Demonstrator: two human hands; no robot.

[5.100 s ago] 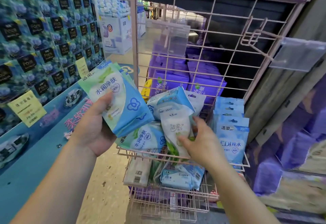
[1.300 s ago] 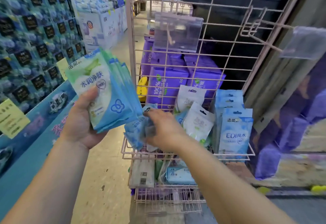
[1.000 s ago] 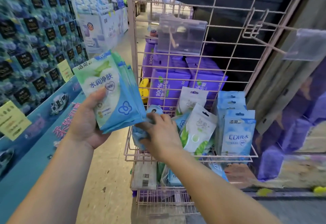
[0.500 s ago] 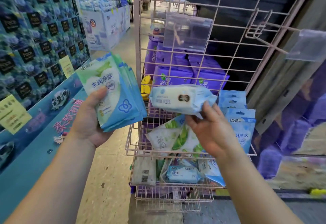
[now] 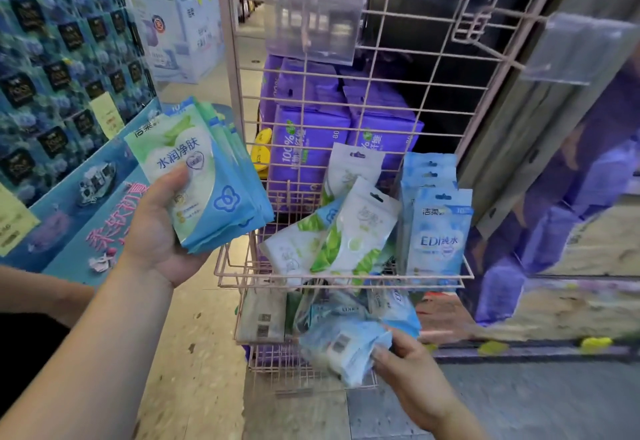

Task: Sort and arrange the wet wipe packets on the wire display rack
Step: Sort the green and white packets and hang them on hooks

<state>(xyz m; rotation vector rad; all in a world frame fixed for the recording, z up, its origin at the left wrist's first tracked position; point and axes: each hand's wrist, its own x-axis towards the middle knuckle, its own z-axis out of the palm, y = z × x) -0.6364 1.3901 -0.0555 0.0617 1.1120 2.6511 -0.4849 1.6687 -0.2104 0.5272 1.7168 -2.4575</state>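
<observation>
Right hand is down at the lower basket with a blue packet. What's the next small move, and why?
Probably set the blue packet down in the lower basket and let go. The right hand holds it at that basket, where other light blue packets already lie, while the left hand holds the green-and-blue stack that needs placing afterwards.

upper basket (image 5: pixel 221 275) left end free, white-green packets (image 5: pixel 341 231) crowd middle

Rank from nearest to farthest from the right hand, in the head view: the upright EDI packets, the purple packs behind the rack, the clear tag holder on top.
1. EDI packets, upper basket, right.
2. Purple packs, behind the grid.
3. Clear tag holder, top of rack.
</observation>
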